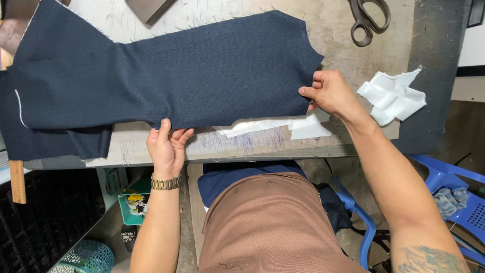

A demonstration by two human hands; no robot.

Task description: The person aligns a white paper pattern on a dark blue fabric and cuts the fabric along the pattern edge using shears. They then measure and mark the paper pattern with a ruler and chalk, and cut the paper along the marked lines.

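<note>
A long cut piece of dark navy fabric [166, 76] lies flat across the worn work table [283, 146]. My left hand [165, 146], with a metal watch on the wrist, pinches the fabric's near edge at the middle. My right hand [329, 92] grips the fabric's right end. A strip of white lining cloth [275, 126] pokes out from under the navy piece between my hands.
Black scissors [369, 19] lie at the table's far right. A crumpled white fabric scrap [393, 97] sits right of my right hand. A blue plastic chair [454, 197] stands at the right, a teal basket [86, 257] on the floor at left.
</note>
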